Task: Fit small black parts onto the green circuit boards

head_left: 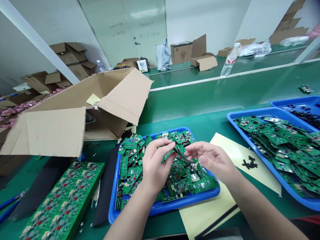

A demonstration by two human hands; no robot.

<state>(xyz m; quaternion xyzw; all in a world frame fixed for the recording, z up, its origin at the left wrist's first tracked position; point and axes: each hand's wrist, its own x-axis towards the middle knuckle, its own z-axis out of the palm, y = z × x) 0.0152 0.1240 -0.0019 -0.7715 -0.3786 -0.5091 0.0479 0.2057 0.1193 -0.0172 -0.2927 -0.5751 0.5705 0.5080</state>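
Note:
My left hand (pixel 158 162) pinches a small circuit board (pixel 182 154) between thumb and fingers. The board is tilted nearly edge-on, so most of its face is hidden. At the board's right end, my right hand (pixel 214 160) has its fingers curled together. Whatever those fingertips hold is too small to make out. Both hands are above a blue tray (pixel 160 210) heaped with loose green circuit boards (pixel 130 178). A pale yellow sheet (pixel 186 218) with a black strip (pixel 217 220) on it lies partly under the tray's front.
Stacked green board panels (pixel 62 203) and black sheets lie left, by an open cardboard box (pixel 120 96). On the right are another blue tray (pixel 231 116) of boards and a yellow sheet with small black pieces (pixel 250 163). A water bottle (pixel 229 61) stands on the ledge behind.

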